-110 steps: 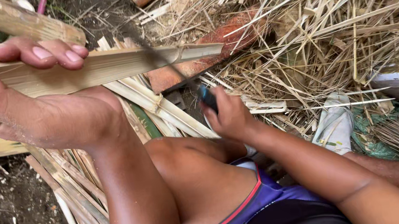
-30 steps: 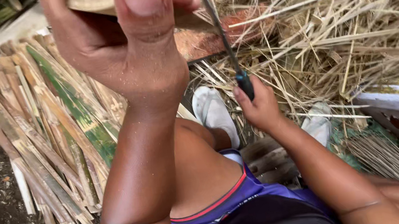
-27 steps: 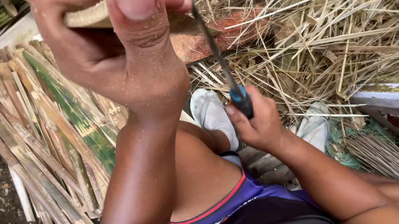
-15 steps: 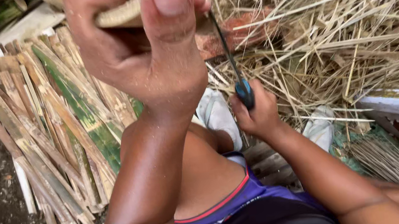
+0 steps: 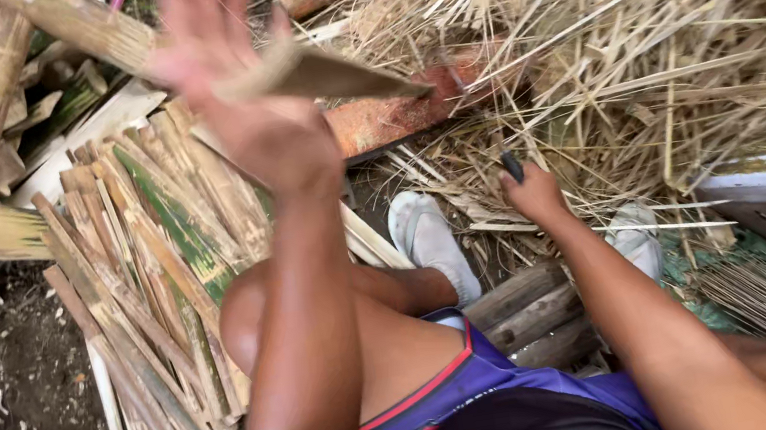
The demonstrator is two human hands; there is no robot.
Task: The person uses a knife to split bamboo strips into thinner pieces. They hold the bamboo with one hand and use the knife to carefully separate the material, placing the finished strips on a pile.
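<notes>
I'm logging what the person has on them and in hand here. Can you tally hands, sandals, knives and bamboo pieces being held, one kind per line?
Hands: 2, the left hand and the right hand
Pale sandals: 2, one near the knee, one partly hidden by the forearm
Held bamboo piece: 1
Dark-handled knife: 1, blade hard to make out
Total: 6

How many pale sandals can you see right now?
2. One sandal sits just right of the raised knee; the other sandal lies right of the right hand, partly hidden under straw.
</notes>
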